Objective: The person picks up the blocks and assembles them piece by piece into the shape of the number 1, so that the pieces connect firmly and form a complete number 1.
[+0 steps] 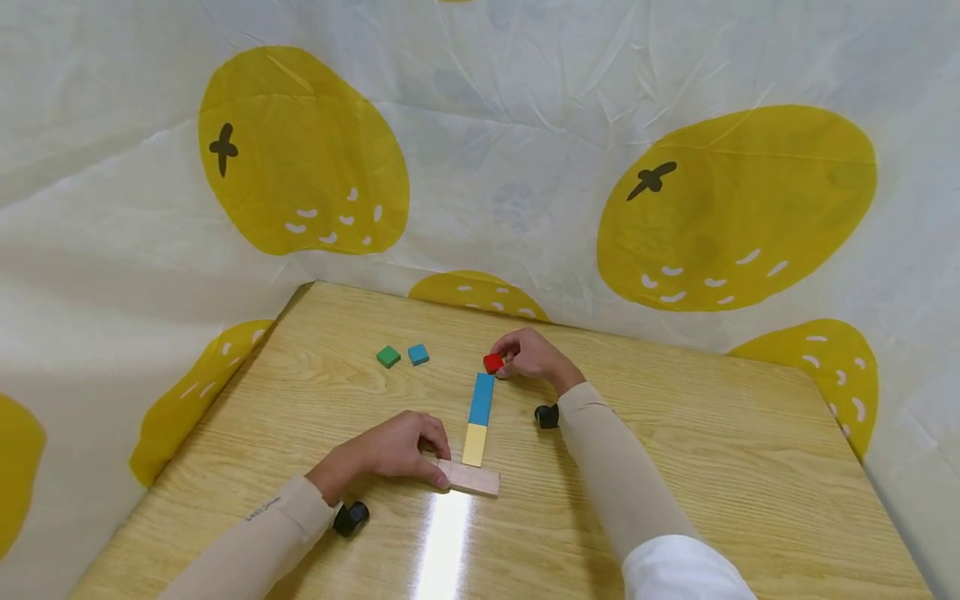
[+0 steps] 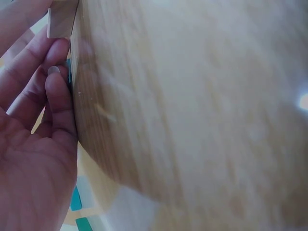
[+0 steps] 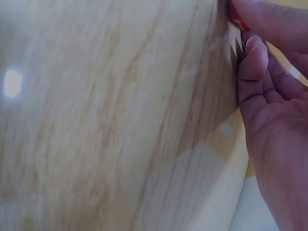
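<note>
My left hand (image 1: 401,448) pinches the left end of a plain wooden block (image 1: 476,479) between thumb and fingers. In the left wrist view that block's end (image 2: 61,21) shows by the fingertips. A yellow block (image 1: 474,444) lies just beyond it, end to end with a longer blue block (image 1: 482,398). Past the blue block's far end, my right hand (image 1: 531,357) grips a small red block (image 1: 492,362) from the right. Only a sliver of the red block (image 3: 237,17) appears in the right wrist view, the thumb covering most of it.
A green square block (image 1: 388,357) and a blue square block (image 1: 418,354) lie side by side at the back left of the wooden table (image 1: 712,467). Black wrist cameras hang under both forearms. A fruit-patterned cloth (image 1: 487,167) rises behind the table's far edge.
</note>
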Motion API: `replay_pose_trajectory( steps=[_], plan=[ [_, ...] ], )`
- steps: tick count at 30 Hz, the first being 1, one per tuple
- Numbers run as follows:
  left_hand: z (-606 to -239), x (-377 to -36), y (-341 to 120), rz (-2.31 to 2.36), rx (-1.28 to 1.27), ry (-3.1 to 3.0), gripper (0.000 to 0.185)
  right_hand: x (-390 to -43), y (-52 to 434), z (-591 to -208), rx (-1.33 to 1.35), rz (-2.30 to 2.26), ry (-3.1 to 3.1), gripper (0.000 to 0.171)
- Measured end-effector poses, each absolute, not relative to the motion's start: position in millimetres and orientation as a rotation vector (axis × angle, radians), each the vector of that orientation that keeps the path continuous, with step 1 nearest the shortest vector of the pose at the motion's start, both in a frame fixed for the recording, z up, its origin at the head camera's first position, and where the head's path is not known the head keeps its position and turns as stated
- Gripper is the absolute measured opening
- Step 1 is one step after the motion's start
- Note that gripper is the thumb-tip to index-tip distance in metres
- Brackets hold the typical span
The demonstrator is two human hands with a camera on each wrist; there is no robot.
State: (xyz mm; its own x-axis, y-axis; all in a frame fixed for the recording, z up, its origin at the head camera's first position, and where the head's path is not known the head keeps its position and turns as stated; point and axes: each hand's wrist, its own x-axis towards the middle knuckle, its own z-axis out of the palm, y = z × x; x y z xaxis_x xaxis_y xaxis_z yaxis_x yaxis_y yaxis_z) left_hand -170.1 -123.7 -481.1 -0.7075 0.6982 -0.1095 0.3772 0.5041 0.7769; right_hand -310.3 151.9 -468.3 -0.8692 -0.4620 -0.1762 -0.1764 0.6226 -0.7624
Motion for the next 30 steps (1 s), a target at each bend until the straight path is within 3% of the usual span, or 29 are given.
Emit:
replay_pose_trajectory(
  steps=[30],
  plan=[
    [-478.7,-169.5,-123.8,1.047,0.873,2.340,0.018,-309.9,154.8,-466.5,-0.489,-1.153,2.394,0.036]
  ],
)
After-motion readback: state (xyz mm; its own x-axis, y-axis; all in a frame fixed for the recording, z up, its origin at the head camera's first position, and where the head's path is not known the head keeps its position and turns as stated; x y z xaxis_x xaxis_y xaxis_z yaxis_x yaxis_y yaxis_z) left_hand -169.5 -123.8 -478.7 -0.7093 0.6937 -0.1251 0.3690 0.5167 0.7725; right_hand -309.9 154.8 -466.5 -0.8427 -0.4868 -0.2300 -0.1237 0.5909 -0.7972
